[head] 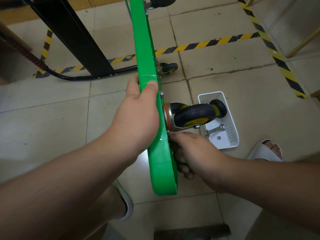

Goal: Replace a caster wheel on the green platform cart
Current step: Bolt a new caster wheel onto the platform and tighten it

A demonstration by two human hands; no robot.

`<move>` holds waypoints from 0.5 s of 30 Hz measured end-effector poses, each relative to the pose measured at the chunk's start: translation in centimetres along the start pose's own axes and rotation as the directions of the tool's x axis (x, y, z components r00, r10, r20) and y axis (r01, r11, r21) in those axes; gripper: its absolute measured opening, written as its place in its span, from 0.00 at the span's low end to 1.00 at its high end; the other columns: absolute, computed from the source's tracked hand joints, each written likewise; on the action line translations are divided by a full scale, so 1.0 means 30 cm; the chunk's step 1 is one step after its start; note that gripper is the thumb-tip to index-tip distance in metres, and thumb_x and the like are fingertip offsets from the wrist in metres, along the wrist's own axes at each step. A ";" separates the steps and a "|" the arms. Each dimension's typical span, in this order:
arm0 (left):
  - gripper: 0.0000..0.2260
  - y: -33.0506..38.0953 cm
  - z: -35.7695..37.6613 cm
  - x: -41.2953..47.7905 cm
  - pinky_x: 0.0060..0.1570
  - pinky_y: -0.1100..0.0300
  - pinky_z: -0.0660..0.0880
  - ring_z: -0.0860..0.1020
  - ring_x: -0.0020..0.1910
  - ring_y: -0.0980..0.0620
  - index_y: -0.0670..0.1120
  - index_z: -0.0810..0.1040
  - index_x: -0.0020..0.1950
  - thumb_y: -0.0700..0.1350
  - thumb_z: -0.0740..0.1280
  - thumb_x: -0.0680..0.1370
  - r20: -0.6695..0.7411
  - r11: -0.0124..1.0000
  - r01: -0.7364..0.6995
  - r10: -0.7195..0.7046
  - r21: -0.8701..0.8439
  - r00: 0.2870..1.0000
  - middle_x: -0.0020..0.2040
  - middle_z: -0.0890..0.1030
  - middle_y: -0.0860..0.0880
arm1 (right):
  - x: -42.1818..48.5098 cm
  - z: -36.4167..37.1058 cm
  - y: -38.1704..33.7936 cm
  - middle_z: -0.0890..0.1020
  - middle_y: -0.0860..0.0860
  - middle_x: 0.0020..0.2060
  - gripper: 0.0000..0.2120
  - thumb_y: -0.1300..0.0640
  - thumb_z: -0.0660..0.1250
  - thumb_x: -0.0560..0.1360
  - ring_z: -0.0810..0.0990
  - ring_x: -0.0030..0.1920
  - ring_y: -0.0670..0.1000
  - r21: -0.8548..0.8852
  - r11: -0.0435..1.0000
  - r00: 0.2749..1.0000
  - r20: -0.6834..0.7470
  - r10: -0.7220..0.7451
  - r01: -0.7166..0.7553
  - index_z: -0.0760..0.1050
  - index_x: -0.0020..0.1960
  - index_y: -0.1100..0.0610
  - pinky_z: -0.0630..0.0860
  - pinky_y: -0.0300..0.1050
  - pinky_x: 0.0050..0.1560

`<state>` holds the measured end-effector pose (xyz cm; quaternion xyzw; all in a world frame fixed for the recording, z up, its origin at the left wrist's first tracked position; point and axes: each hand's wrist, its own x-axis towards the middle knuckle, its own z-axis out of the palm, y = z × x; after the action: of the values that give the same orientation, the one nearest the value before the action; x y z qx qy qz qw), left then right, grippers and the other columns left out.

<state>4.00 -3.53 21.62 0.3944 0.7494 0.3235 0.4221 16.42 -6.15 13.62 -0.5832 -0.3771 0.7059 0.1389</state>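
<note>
Holding the green platform cart up on its side edge, deck vertical, so the underside faces the person's right and the wheel mounts are reachable w/o crouching under it. Left hand grips the upper edge of the deck, thumb hooked over the rim, fingers wrapped round the far face; judged purpose: steady the deck against tipping while the other hand works. Caster wheel (black tyre, yellow hub) sits on its plate against the underside, just right of the left hand, sticking out sideways. Right hand is at the lower corner of that plate, fingers curled in, tips touching the fastener area; can't tell whether they pinch a nut, a bolt or nothing, as the hand's own back hides it. Probably hand-turning a fastener, loosening vs tightening unclear. White basket on the floor just beyond the caster, within reach of the right hand: holds a second caster at the far end, a small wrench mid-basket, one loose nut near the front. Another fitted caster shows further along the deck.
</note>
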 end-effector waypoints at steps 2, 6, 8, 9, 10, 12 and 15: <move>0.18 0.001 -0.002 0.000 0.38 0.58 0.73 0.77 0.44 0.56 0.63 0.64 0.75 0.56 0.52 0.85 0.006 1.000 0.007 -0.007 -0.013 1.000 0.49 0.76 0.60 | -0.001 -0.017 0.006 0.69 0.53 0.26 0.16 0.49 0.57 0.81 0.68 0.25 0.52 -0.020 1.000 1.000 0.000 0.003 -0.003 0.74 0.41 0.57 0.64 0.42 0.28; 0.17 0.004 -0.004 -0.003 0.33 0.60 0.70 0.76 0.42 0.57 0.64 0.64 0.74 0.56 0.52 0.85 0.010 1.000 0.011 -0.011 0.003 1.000 0.47 0.75 0.59 | 0.027 -0.071 0.035 0.73 0.55 0.29 0.15 0.55 0.56 0.81 0.72 0.27 0.52 -0.149 0.989 0.999 -0.046 0.018 -0.024 0.78 0.46 0.62 0.67 0.43 0.29; 0.17 0.004 -0.004 -0.005 0.36 0.59 0.72 0.77 0.44 0.56 0.64 0.64 0.74 0.56 0.52 0.85 0.017 1.000 0.010 -0.010 -0.010 1.000 0.47 0.75 0.60 | 0.058 -0.112 0.051 0.74 0.55 0.30 0.15 0.55 0.57 0.81 0.73 0.29 0.52 -0.187 0.980 0.995 -0.090 0.047 -0.063 0.78 0.48 0.63 0.69 0.43 0.30; 0.17 0.003 -0.004 -0.004 0.38 0.58 0.73 0.77 0.45 0.56 0.64 0.64 0.74 0.56 0.52 0.85 0.016 1.000 0.007 -0.007 -0.019 1.000 0.48 0.75 0.60 | 0.077 -0.137 0.058 0.75 0.55 0.30 0.15 0.56 0.57 0.81 0.74 0.29 0.52 -0.196 0.977 0.992 -0.116 0.058 -0.081 0.78 0.48 0.63 0.70 0.43 0.30; 0.17 0.003 -0.005 -0.004 0.38 0.58 0.73 0.77 0.45 0.56 0.64 0.64 0.75 0.56 0.52 0.85 0.016 1.000 0.003 -0.003 -0.014 1.000 0.48 0.75 0.61 | 0.097 -0.163 0.063 0.76 0.55 0.30 0.14 0.56 0.57 0.81 0.75 0.30 0.52 -0.203 0.974 0.988 -0.141 0.067 -0.095 0.78 0.48 0.63 0.72 0.43 0.30; 0.17 0.005 -0.007 -0.005 0.37 0.59 0.71 0.76 0.43 0.57 0.64 0.64 0.75 0.56 0.52 0.85 0.015 1.000 -0.002 0.002 0.006 1.000 0.48 0.75 0.60 | 0.141 -0.217 0.071 0.79 0.56 0.31 0.15 0.56 0.57 0.82 0.77 0.30 0.53 -0.227 0.966 0.980 -0.183 0.079 -0.121 0.78 0.48 0.63 0.75 0.43 0.30; 0.17 -0.002 -0.008 0.000 0.37 0.58 0.73 0.76 0.42 0.57 0.65 0.63 0.74 0.56 0.52 0.85 0.013 1.000 -0.007 0.007 0.010 1.000 0.46 0.75 0.60 | 0.211 -0.292 0.085 0.83 0.59 0.35 0.16 0.56 0.57 0.83 0.80 0.33 0.56 -0.269 0.948 0.967 -0.227 0.112 -0.173 0.79 0.49 0.66 0.80 0.46 0.35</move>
<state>3.77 -3.58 21.68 0.4014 0.7468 0.3186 0.4239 23.39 -0.61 7.01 -0.6938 -0.4154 0.5869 0.0403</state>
